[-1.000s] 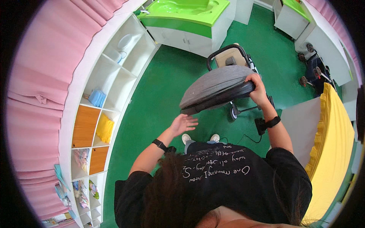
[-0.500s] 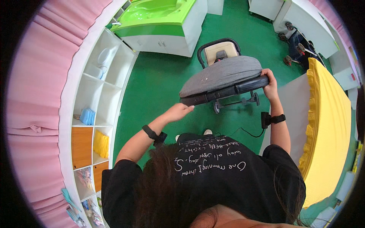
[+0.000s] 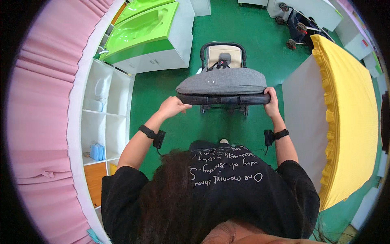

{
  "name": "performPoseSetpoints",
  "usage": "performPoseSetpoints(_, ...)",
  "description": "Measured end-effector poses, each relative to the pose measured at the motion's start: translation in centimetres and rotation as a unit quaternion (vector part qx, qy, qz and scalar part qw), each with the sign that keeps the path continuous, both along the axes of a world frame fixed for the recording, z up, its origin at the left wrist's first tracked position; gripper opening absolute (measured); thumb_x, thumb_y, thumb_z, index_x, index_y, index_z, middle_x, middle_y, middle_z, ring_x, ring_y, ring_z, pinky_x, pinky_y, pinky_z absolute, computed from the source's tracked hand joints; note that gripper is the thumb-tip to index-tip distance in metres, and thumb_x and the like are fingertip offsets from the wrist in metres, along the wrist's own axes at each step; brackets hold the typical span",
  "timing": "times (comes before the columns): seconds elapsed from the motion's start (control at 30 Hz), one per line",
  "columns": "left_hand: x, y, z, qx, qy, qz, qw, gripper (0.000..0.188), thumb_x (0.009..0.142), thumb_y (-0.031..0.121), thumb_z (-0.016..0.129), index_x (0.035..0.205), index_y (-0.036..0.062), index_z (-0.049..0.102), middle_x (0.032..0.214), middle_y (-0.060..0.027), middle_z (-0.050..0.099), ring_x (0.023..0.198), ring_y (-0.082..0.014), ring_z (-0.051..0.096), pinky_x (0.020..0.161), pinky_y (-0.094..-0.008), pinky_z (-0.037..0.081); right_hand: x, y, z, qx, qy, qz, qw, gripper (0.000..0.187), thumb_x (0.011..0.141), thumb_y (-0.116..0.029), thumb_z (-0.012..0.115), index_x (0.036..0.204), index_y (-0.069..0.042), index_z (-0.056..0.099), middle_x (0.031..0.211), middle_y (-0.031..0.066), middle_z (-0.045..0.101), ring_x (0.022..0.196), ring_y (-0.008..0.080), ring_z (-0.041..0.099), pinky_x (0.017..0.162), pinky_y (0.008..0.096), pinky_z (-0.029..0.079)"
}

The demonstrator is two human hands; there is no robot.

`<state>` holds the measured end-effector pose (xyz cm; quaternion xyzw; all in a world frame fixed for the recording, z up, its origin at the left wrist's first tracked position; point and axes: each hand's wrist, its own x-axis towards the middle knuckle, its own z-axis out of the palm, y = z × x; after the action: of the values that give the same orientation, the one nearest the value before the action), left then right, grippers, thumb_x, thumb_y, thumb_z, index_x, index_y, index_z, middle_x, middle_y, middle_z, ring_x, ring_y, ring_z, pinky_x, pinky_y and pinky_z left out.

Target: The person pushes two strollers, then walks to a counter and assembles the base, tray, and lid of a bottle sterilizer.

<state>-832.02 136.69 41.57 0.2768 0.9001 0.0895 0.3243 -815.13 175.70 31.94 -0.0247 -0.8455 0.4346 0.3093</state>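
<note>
In front of me stands a baby stroller with a grey fabric canopy (image 3: 221, 81) and a beige seat (image 3: 232, 55) that has dark straps. Its black padded handlebar (image 3: 223, 100) runs level across, just on my side of the canopy. My left hand (image 3: 172, 106) is closed round the bar's left end, the thumb laid toward the right. At the other end, the fingers of my right hand (image 3: 271, 101) wrap over the bar. A black curved bumper bar (image 3: 223, 43) arches round the far side of the seat. Small wheels show below the handlebar, partly hidden.
To the left are white shelves (image 3: 118, 93) and a pink curtain (image 3: 44, 114). A bright green basin (image 3: 138, 30) on a white cabinet stands at the far left. A bed with a yellow frilled cover (image 3: 353, 122) lines the right. A folded dark stroller (image 3: 302, 30) lies at the far right.
The stroller has swung from slanted to straight ahead, its handlebar now level. My left hand has moved up and left with the bar's end; my right has shifted left and down. The room has shifted in view.
</note>
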Motion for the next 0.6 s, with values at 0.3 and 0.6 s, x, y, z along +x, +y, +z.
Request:
performPoseSetpoints(0.3, -3.9, 0.6, -2.5, 0.256, 0.232, 0.032, 0.938, 0.039, 0.071, 0.032, 0.072, 0.087, 0.0039, 0.049, 0.089, -0.011, 0.051, 0.085, -0.0284, 0.053, 0.072, -0.0362, 0.044, -4.6, 3.0, -0.8, 0.041, -0.05, -0.041, 0.997, 0.04, 0.054, 0.013, 0.052, 0.089, -0.005, 0.044, 0.093, 0.011, 0.047, 0.093, 0.0303, 0.044, 0.087, 0.0338, 0.036)
performPoseSetpoints(0.6, -13.0, 3.8, -4.5, 0.377, 0.199, 0.05, 0.903, 0.051, 0.073, 0.026, 0.069, 0.113, 0.0042, 0.046, 0.113, -0.0151, 0.049, 0.105, -0.0335, 0.05, 0.087, -0.038, 0.043, -11.9, 2.0, 3.5, 0.172, -0.099, -0.071, 0.978, 0.069, 0.054, -0.016, 0.079, 0.112, -0.007, 0.043, 0.12, 0.0167, 0.041, 0.114, 0.0345, 0.038, 0.097, 0.0415, 0.034)
